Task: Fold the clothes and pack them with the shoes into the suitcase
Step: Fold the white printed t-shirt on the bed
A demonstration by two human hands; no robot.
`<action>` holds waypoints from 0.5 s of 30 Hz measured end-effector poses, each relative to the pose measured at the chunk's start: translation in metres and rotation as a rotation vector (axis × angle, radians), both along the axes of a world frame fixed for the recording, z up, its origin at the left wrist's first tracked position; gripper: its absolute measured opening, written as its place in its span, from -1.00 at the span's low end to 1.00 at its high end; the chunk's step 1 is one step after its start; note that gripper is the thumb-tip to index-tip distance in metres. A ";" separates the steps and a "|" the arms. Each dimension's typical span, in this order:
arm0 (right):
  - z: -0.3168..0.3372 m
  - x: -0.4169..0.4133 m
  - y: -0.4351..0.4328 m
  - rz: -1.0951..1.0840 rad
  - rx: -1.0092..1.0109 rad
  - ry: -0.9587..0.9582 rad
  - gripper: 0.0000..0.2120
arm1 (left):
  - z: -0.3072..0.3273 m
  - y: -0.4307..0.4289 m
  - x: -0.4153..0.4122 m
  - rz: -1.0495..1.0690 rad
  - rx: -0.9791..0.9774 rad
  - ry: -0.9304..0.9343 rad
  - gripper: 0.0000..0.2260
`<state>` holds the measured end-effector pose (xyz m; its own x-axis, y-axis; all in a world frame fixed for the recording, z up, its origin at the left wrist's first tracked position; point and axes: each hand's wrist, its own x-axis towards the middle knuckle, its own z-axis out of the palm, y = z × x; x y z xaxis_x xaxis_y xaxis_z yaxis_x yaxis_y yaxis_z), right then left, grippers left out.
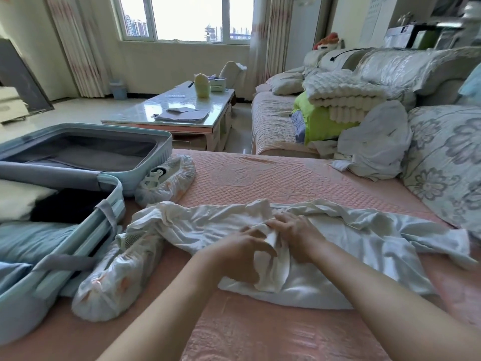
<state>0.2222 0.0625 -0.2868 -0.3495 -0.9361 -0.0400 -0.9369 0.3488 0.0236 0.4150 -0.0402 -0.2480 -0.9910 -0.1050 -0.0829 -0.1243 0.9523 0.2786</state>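
A crumpled white garment (338,238) lies spread across the pink bed cover (273,175) in front of me. My left hand (242,252) and my right hand (296,230) meet at its middle, and both pinch a bunched fold of the white cloth. An open light-blue suitcase (145,152) sits at the left, with folded cream, dark and blue clothes in its near half. Two shoes in clear plastic covers lie beside it: one (166,178) by the far half, the other (117,274) by the near half, close to my left forearm.
A pile of white clothing (374,144) lies at the bed's right, next to a floral pillow (447,162). Beyond are a sofa with folded blankets (341,97) and a glass-topped coffee table (179,110). A window stands at the back.
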 end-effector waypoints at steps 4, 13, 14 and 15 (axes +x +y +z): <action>-0.002 0.000 -0.001 -0.021 -0.194 -0.060 -0.60 | -0.021 0.005 -0.013 0.033 -0.038 0.142 -0.65; 0.013 -0.006 -0.032 -0.278 -0.664 -0.283 -0.80 | 0.011 -0.053 -0.032 0.757 0.196 0.561 -0.82; 0.015 -0.004 -0.039 -0.318 -0.712 -0.386 -0.80 | 0.015 -0.063 -0.035 0.833 0.346 0.610 -0.82; 0.016 -0.002 -0.045 -0.331 -0.734 -0.501 -0.76 | 0.017 -0.073 -0.036 0.892 0.458 0.627 -0.82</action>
